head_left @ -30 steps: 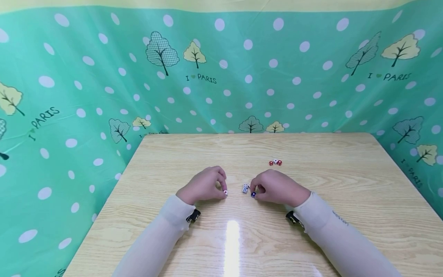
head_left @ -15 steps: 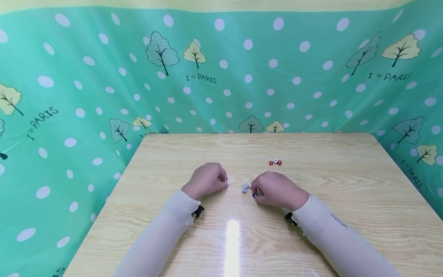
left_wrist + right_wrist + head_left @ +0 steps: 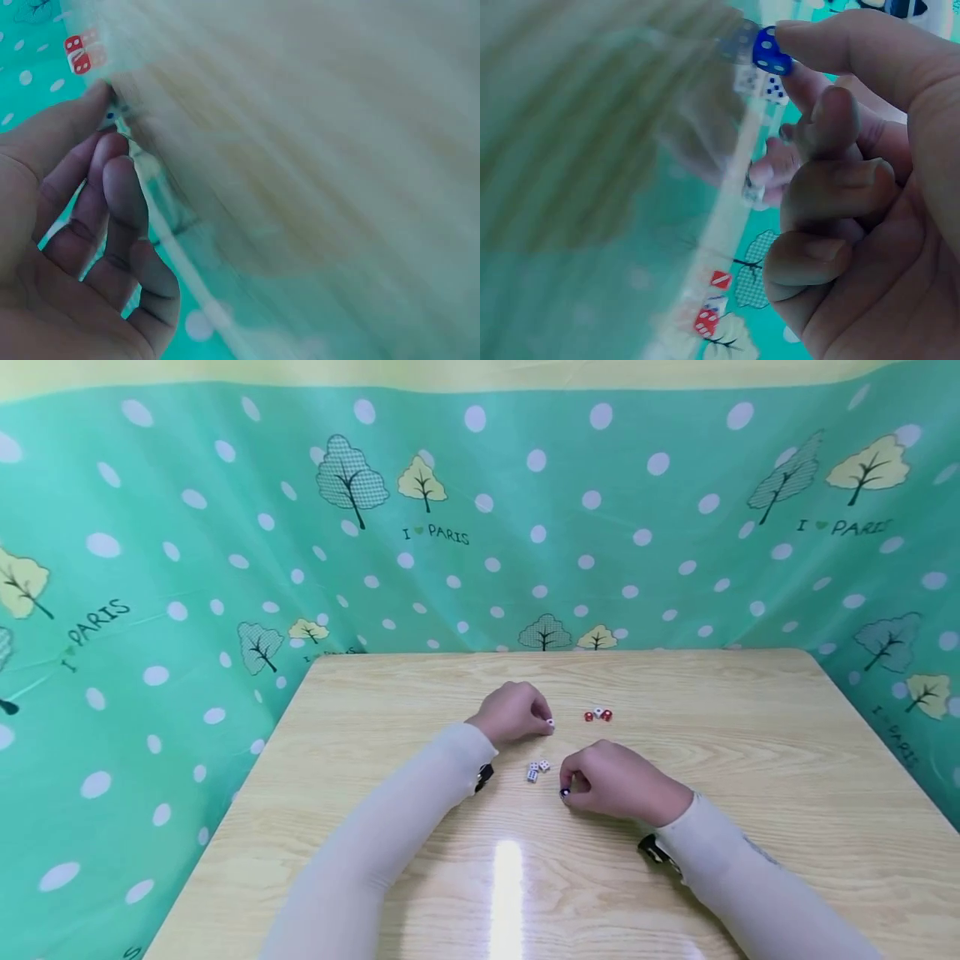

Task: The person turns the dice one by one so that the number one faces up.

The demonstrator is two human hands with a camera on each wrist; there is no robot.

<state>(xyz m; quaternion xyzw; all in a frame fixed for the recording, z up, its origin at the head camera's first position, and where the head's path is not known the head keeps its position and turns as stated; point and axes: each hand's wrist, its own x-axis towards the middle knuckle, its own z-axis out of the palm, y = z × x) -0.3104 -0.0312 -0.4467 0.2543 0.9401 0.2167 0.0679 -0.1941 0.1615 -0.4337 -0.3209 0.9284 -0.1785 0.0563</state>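
Thumb and fingertips of my left hand (image 3: 512, 712) pinch a small white die (image 3: 551, 724), just left of a short row of dice at the back. In the left wrist view that die (image 3: 111, 117) is mostly covered by the fingertips. My right hand (image 3: 626, 781) pinches a dark blue die (image 3: 566, 793), whose white pips show in the right wrist view (image 3: 771, 51). Left of the right hand, three white dice (image 3: 533, 771) sit bunched on the table. The back row has a red die (image 3: 588, 717) at the left, a white one (image 3: 597, 713) between, and another red die (image 3: 607, 716).
Everything stands on a pale wood-grain table (image 3: 420, 693). A green dotted curtain (image 3: 480, 527) with printed trees hangs along the back and sides. A bright strip of light (image 3: 507, 897) reflects off the near tabletop.
My left hand has carried the white die right and away from me, toward the back row. The right hand has shifted slightly right and nearer with the blue die, away from the white dice.
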